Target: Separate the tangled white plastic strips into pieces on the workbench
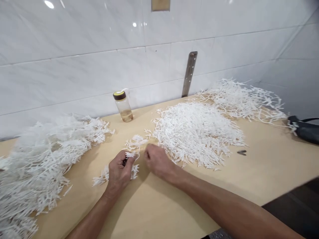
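Observation:
My left hand (119, 167) is closed, with a small bunch of white branched pieces (130, 155) pinched between thumb and fingers. A thin white strand (138, 150) curves up from that bunch. Close by on the right, my right hand (157, 160) is curled shut; whatever its fingers hold is hidden. Between and behind the hands lies a small tangle of white strands (136, 141). More loose white bits (102, 176) lie on the table under my left hand. A large heap of short white pieces (196, 132) spreads just beyond my right hand.
A tangled white heap (52, 156) covers the table's left side, and long white strands (244, 99) lie at the back right. A drink bottle (124, 107) and a metal strip (189, 74) stand near the tiled wall. Small dark pieces (241, 152) and a black bag (305, 129) are right.

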Demonstrator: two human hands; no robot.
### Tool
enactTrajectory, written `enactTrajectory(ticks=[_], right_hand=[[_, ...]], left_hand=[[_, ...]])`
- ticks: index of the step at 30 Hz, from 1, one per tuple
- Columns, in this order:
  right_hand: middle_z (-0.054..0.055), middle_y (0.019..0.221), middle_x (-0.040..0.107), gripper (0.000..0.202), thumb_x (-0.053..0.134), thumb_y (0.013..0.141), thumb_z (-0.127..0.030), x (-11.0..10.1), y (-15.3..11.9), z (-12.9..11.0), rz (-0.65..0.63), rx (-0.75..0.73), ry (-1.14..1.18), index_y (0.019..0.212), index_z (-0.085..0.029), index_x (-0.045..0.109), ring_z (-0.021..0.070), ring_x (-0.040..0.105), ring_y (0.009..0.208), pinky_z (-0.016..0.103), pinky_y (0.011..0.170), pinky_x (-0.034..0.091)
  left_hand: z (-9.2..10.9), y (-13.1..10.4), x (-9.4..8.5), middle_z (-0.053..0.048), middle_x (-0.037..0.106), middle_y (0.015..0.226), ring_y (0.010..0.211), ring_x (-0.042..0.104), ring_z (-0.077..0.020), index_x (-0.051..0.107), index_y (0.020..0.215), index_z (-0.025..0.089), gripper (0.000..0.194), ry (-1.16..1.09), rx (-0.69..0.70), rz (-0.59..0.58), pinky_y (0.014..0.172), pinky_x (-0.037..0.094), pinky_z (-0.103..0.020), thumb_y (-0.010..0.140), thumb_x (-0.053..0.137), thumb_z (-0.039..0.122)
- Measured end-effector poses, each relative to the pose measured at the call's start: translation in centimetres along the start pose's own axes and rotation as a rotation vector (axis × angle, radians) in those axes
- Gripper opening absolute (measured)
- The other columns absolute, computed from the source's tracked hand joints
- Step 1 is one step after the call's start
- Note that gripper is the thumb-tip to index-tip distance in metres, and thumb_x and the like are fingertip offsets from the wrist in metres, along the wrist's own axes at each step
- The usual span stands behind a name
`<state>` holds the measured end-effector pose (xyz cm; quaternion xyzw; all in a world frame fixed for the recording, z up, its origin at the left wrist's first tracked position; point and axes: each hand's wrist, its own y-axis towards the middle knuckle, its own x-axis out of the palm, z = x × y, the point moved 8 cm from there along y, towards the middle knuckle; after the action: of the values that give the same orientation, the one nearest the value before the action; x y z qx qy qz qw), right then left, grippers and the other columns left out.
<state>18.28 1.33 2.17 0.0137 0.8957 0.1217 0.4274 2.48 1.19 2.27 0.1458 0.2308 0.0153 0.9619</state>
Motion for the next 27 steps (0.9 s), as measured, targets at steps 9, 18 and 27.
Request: enactTrajectory(ticks=[9,18,27], right_hand=[[0.005,0.074,0.067,0.011,0.054,0.087,-0.025,-10.2,1.3,3.9,0.491,0.008,-0.029,0.085,-0.02,0.064,0.0175,0.059,0.062,0.032,0.068,0.047],[0.005,0.08,0.07,0.021,0.054,0.091,-0.034,-8.0,0.8,1.9,0.287,-0.065,0.191,0.098,-0.02,0.068,0.0168,0.062,0.064,0.029,0.062,0.05],[0.004,0.097,0.07,0.02,0.056,0.09,-0.035,-1.0,-0.1,-1.4,-0.094,-0.15,0.276,0.098,-0.023,0.07,0.0135,0.06,0.065,0.029,0.066,0.049]], left_hand=[[-1.7,0.0,1.3,0.004,0.046,0.057,0.052,0.04,-0.0091,0.061,0.071,0.016,0.031,-0.24,-0.175,-0.111,0.047,0.031,-0.022,0.073,0.073,0.045],[-2.4,-0.2,1.8,0.003,0.056,0.068,0.061,0.051,-0.0104,0.058,0.087,0.018,0.029,-0.26,-0.138,-0.126,0.056,0.04,-0.022,0.074,0.074,0.037],[-0.9,-0.5,2.1,0.003,0.056,0.063,0.056,0.048,-0.0105,0.064,0.08,0.018,0.027,-0.194,-0.116,-0.23,0.053,0.037,-0.022,0.074,0.074,0.042]])
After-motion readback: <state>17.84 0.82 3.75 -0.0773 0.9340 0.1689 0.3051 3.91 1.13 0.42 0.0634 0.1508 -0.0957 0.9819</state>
